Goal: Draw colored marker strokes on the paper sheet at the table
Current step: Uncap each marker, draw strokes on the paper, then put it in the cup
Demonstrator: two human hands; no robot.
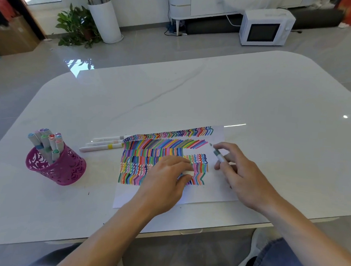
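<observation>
Denim knee [281,260] below the table's [213,90] front edge. Left hand [166,177] rests on the paper sheet [214,187], fingers curled round a small white piece [188,172], probably a cap. Right hand [243,175] pinches a marker [219,156], tip raised over the sheet's bare right side. Advisably, lower it there while the left hand pins the sheet. Pink cup [67,172], near the left edge, holds a cluster of capped markers [48,142].

Left hand [168,174], right hand [237,172]: curled grips.
</observation>
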